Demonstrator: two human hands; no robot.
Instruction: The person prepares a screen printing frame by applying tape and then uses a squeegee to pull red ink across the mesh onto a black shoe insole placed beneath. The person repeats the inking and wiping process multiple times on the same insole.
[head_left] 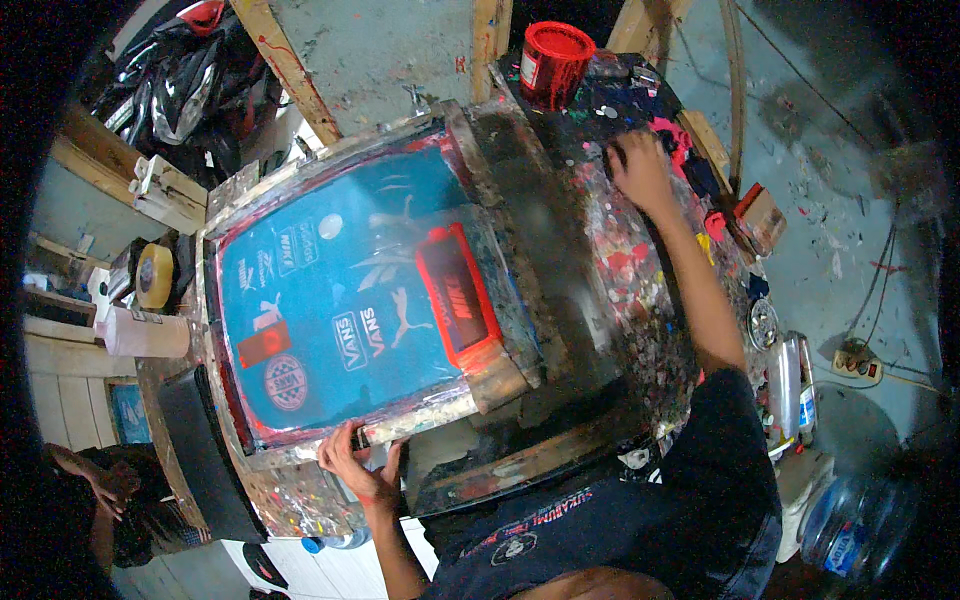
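A screen printing frame with blue mesh lies tilted across the worktable, with logo shapes showing in the mesh. My left hand is at its near edge, fingers curled over the rim and thumb held apart. Red ink surrounds a see-through rectangle at the right side of the mesh, and a smaller red patch lies at its left. My right hand reaches to the far right of the paint-spattered table. Its fingers are bent down around something dark that I cannot make out, near pink scraps.
A red ink tub stands at the back. A tape roll and a pale plastic bottle are at the left. Another person's arm shows at lower left. A power strip and a large water bottle are at right.
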